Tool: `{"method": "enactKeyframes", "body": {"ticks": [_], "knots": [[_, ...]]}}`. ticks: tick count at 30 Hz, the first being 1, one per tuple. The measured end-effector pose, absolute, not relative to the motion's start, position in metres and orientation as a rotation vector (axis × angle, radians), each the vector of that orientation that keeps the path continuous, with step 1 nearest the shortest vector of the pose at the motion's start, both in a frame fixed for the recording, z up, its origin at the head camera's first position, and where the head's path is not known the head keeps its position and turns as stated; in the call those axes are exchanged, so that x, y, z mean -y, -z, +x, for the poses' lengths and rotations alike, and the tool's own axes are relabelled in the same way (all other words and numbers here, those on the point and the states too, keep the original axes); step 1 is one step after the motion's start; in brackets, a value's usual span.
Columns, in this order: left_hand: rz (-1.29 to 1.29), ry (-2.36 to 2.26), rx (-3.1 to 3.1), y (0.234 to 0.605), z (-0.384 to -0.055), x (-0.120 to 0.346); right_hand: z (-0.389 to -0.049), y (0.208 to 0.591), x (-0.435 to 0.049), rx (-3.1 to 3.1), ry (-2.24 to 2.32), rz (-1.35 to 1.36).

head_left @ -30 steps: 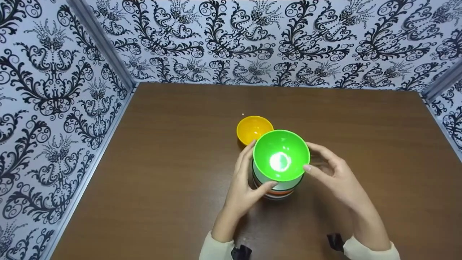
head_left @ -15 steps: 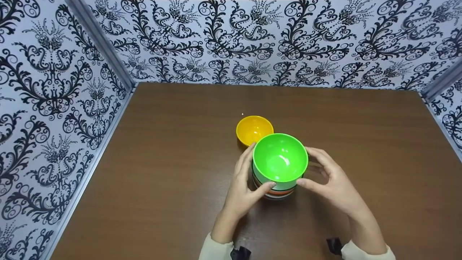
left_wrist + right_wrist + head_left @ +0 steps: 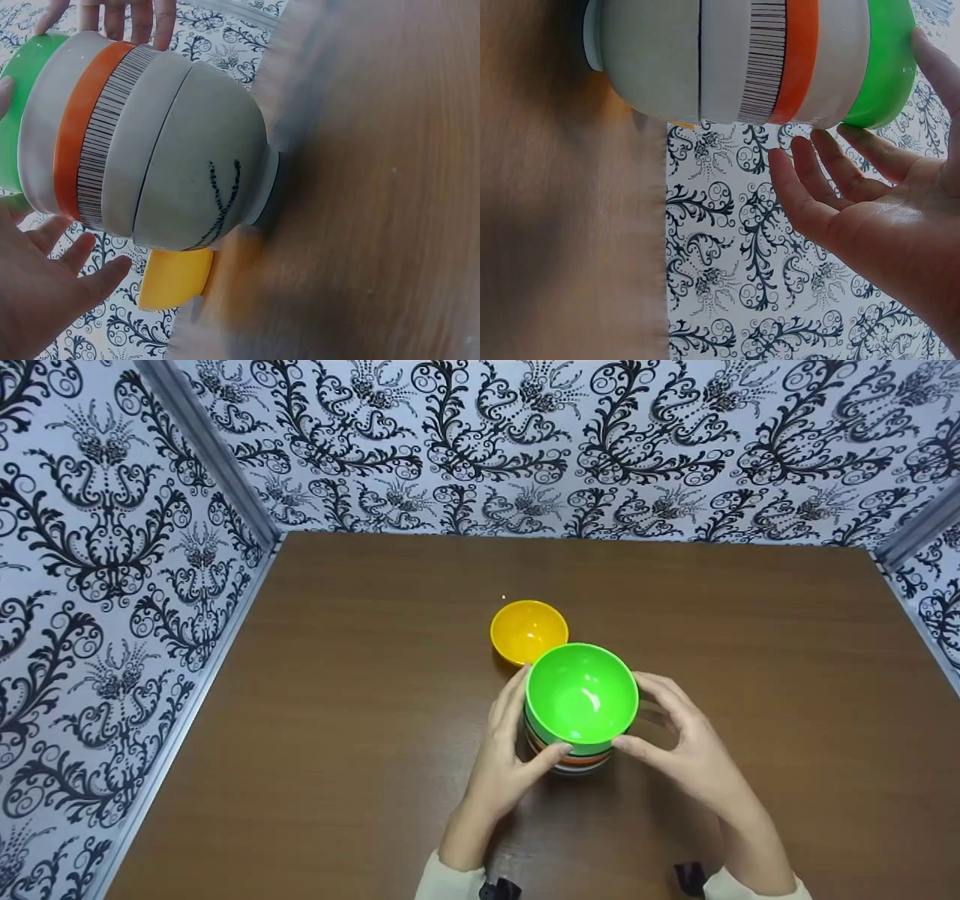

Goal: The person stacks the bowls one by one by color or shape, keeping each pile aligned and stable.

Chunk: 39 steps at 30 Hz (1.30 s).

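Observation:
A bright green bowl (image 3: 581,690) sits upright at the top of a stack of nested bowls. Below it the wrist views show a white bowl (image 3: 56,127), an orange band (image 3: 799,60), a black-striped band (image 3: 765,64) and a pale bowl (image 3: 206,142) with a dark twig pattern at the bottom. My left hand (image 3: 499,761) holds the green bowl from the left, thumb at its near side. From the right, my right hand (image 3: 694,750) grips the same bowl between thumb and forefinger; its other fingers are spread beside the stack.
A small yellow bowl (image 3: 527,630) stands just behind the stack, to its left, partly hidden by the green bowl in the head view. The brown wooden table (image 3: 337,697) is enclosed by patterned wall panels (image 3: 525,450) at the back and sides.
The green bowl has come down and toward me, deeper onto the stack. My right hand has moved down with it, its thumb shifting to the near rim. My left hand has barely moved.

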<state>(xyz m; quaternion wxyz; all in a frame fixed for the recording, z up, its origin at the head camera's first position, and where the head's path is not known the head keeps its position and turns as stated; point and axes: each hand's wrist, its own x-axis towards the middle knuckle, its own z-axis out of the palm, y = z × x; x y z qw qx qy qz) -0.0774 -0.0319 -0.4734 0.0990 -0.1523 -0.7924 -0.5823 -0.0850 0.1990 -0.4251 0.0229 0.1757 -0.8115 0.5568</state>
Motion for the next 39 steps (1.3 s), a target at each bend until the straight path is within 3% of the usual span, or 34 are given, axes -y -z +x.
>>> {"method": "enactKeyframes", "body": {"ticks": [39], "knots": [[-0.429, 1.799, 2.364, 0.483, -0.073, 0.032, -0.076, 0.45, -0.197, 2.536, -1.781, 0.423]]}}
